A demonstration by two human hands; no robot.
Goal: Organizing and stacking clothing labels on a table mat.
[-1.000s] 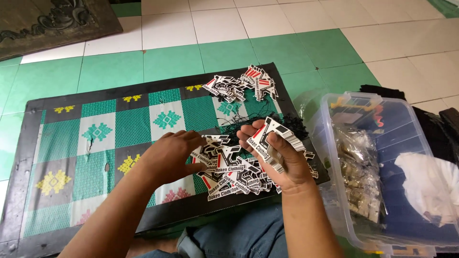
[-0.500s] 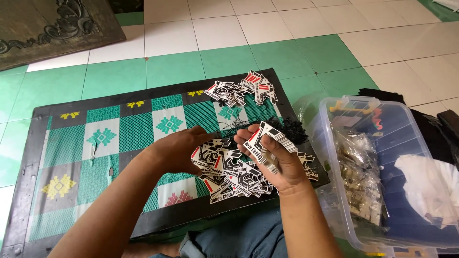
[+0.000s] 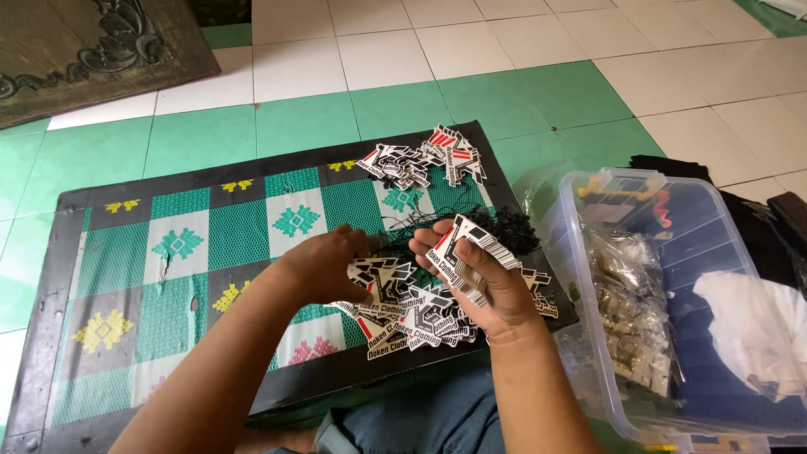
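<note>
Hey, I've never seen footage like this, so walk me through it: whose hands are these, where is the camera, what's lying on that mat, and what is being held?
There is no machine here, only a person working with two bare hands. The single picture comes from a camera worn on that person's head, looking down, so the arms enter from the bottom edge. The person sits at a woven mat with green, white and black squares lying on a green and white tiled floor. The right hand grips a stack of black, white and red card tags. The left hand rests its fingers on a loose pile of the same tags just in front of the person. A second small pile of tags lies at the mat's far edge, with a tangle of black strings nearby. To the right stands a clear plastic storage box holding bagged items.
</note>
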